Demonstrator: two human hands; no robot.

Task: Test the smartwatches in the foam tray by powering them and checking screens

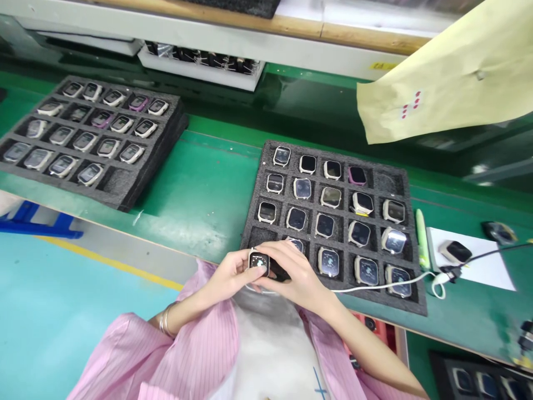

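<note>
Both my hands meet at the near edge of the green bench, over the front left corner of a black foam tray (416, 300). My left hand (227, 275) and my right hand (293, 275) pinch a small smartwatch body (259, 262) with a lit screen between their fingertips. The tray's square pockets hold several more watch bodies, most with beige cases, and one pink watch body (357, 175) sits in the back row. The front left pocket lies under my fingers and is hidden.
A second foam tray (120, 191) of watch bodies sits at the back left. Right of the near tray lie a green pen (422, 239), a white cable (375, 286), and a watch body on white paper (487, 272). A yellow envelope (449, 78) hangs at upper right.
</note>
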